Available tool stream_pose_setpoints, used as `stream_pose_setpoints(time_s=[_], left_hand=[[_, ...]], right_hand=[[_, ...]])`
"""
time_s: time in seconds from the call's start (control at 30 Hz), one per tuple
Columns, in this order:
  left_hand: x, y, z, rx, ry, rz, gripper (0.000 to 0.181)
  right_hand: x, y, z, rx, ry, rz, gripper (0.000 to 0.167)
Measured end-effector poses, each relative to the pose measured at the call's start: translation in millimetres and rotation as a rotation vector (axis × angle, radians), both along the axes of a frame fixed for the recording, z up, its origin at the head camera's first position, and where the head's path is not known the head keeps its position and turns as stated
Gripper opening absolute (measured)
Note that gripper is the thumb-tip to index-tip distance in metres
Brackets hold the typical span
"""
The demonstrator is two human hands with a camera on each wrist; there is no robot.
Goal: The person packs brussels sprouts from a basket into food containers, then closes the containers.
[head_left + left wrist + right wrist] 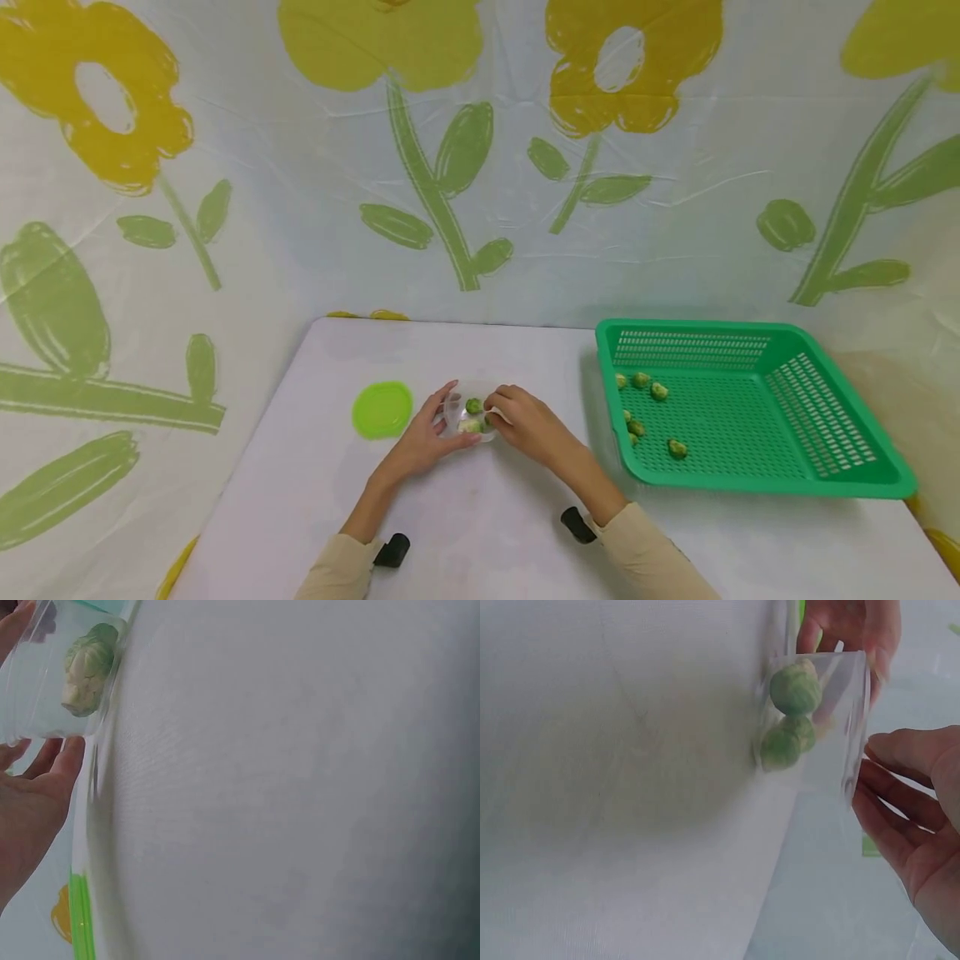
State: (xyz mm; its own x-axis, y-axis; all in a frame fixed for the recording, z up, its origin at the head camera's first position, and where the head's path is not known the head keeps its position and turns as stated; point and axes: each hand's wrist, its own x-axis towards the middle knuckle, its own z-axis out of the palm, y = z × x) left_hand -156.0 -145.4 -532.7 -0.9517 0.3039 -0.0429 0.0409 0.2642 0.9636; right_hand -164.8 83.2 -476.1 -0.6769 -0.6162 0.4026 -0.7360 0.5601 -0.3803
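My left hand (pixel 422 443) holds a clear plastic container (pixel 482 388) around its left side, fingers at the far side and thumb at the near side. Inside lie Brussels sprouts; one sprout (pixel 473 406) sits near the middle, and three show through the wall in the right wrist view, where a sprout (pixel 796 688) is uppermost. My right hand (pixel 534 429) has bent fingers and thumb at the container's right rim, gripping it. The left wrist view shows one pale-based sprout (pixel 90 669) through the container wall, with left fingers (pixel 70 756) beneath it.
A bright green lid (pixel 382 409) lies flat on the white table (pixel 450 533), left of the container. On the right stands a large green basket (pixel 757 490) with several loose sprouts (pixel 659 391) toward its left side. A flower-printed cloth (pixel 562 275) hangs behind the table.
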Motion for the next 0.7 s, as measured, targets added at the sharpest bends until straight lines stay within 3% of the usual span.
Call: stream_pose_setpoints(time_s=[0.37, 0.7], left_hand=[[-0.9, -1.3, -0.6, 0.017, 0.01, -0.009, 0.101], [-0.1, -1.5, -0.9, -0.003, 0.009, 0.003, 0.102]], right_hand=[[2.1, 16.8, 7.2, 0.008, 0.04, -0.026, 0.016], [-2.6, 36.3, 12.1, -0.165, 0.214, -0.093, 0.019]])
